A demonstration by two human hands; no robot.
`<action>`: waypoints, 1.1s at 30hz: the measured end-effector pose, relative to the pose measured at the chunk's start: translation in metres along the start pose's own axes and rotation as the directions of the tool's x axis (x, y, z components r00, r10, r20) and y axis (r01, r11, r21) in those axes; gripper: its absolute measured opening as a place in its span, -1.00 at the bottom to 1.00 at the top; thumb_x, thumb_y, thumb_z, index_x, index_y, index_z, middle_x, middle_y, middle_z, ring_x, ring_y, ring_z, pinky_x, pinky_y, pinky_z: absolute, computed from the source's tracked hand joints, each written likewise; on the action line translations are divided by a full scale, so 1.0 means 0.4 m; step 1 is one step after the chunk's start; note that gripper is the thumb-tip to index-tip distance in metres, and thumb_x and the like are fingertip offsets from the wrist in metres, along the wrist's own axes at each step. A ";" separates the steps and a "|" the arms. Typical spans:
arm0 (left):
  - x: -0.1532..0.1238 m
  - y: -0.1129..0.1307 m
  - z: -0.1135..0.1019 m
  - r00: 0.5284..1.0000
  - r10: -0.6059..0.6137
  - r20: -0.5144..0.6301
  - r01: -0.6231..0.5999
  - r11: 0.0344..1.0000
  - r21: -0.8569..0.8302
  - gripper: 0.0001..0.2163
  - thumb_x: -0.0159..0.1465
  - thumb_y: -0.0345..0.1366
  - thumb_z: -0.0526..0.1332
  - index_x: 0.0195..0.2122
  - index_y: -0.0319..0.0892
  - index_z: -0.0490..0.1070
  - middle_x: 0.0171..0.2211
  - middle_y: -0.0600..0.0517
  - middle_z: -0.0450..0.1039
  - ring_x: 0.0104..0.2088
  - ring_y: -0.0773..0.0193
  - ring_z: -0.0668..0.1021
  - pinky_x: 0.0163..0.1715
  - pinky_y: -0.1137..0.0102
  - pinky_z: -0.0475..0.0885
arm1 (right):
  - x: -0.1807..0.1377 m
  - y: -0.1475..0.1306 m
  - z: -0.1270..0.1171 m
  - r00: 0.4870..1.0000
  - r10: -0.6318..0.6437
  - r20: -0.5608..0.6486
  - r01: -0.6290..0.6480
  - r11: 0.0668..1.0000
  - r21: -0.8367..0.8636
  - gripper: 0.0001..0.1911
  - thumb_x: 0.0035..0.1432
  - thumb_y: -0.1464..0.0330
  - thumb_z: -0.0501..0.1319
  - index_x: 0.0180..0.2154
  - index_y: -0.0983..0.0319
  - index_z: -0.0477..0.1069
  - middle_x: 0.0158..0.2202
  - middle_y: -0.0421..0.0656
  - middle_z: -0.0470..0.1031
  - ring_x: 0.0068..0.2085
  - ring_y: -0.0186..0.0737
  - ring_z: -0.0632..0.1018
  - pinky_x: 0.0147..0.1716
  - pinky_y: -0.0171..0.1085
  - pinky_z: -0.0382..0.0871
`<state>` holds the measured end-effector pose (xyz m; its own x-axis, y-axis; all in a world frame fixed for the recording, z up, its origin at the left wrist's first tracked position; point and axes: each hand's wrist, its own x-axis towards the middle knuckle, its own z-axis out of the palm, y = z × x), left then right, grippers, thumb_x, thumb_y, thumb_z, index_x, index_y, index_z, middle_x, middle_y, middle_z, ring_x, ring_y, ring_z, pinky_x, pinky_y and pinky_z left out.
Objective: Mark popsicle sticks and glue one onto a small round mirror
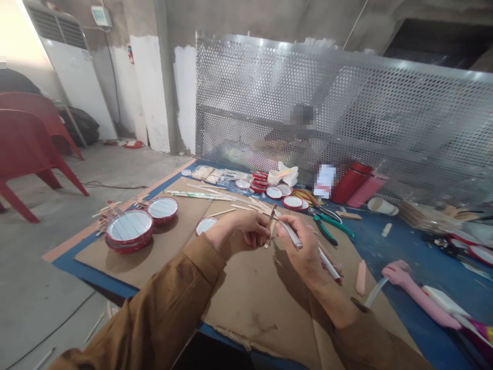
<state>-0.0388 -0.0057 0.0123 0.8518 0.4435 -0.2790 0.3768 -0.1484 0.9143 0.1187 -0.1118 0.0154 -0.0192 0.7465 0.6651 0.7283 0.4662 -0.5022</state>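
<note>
Wooden stick point(271, 218) above cardboard point(254, 295): left hand point(251, 226) is pinching it, seemingly for steadiness; right hand point(307, 252) is clasping white object point(291, 236).

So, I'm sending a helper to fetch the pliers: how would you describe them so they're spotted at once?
Find the brown cardboard on the blue tabletop. Near the cardboard's right edge, just beyond the person's right hand, lie the pliers. Their splayed teal handles set them apart from the red-rimmed discs to their left.
</note>
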 end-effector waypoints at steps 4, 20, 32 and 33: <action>-0.002 0.003 0.000 1.000 -0.024 0.006 0.024 1.000 0.008 -0.87 0.24 -0.29 0.19 -0.39 -0.24 0.40 -0.59 0.07 0.45 -0.57 0.37 0.51 -0.47 0.45 0.47 | -0.001 0.003 0.002 1.000 -0.001 0.009 0.001 1.000 0.001 -0.80 0.27 0.22 0.15 -0.16 0.19 0.41 -0.28 -0.10 0.58 -0.30 -0.14 0.57 -0.28 -0.19 0.46; -0.012 0.009 0.001 1.000 -0.007 0.012 0.007 1.000 -0.017 -0.86 0.21 -0.27 0.21 -0.42 -0.24 0.41 -0.57 0.06 0.44 -0.57 0.36 0.51 -0.47 0.44 0.45 | 0.001 0.005 -0.003 0.999 0.031 -0.018 -0.031 0.999 -0.030 -0.78 0.26 0.19 0.15 -0.17 0.18 0.42 -0.32 -0.12 0.59 -0.33 -0.13 0.58 -0.28 -0.18 0.45; -0.004 0.006 -0.001 1.000 -0.024 0.013 0.024 1.000 0.011 -0.85 0.24 -0.27 0.20 -0.41 -0.24 0.41 -0.58 0.08 0.45 -0.58 0.38 0.51 -0.47 0.45 0.47 | -0.003 0.008 0.002 1.000 0.001 -0.006 -0.002 1.000 -0.002 -0.81 0.28 0.23 0.15 -0.16 0.17 0.41 -0.29 -0.13 0.58 -0.30 -0.16 0.57 -0.26 -0.20 0.46; -0.004 0.007 -0.001 1.000 -0.026 0.014 0.026 1.000 0.011 -0.85 0.25 -0.28 0.18 -0.40 -0.25 0.41 -0.58 0.07 0.45 -0.58 0.38 0.51 -0.47 0.45 0.47 | -0.003 0.007 0.002 1.000 0.005 -0.006 -0.005 1.000 0.000 -0.81 0.28 0.22 0.15 -0.16 0.18 0.41 -0.30 -0.13 0.58 -0.31 -0.16 0.57 -0.27 -0.20 0.46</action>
<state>-0.0394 -0.0066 0.0154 0.8469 0.4345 -0.3066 0.4024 -0.1469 0.9036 0.1204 -0.1109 0.0128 -0.0112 0.7460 0.6659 0.7284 0.4623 -0.5057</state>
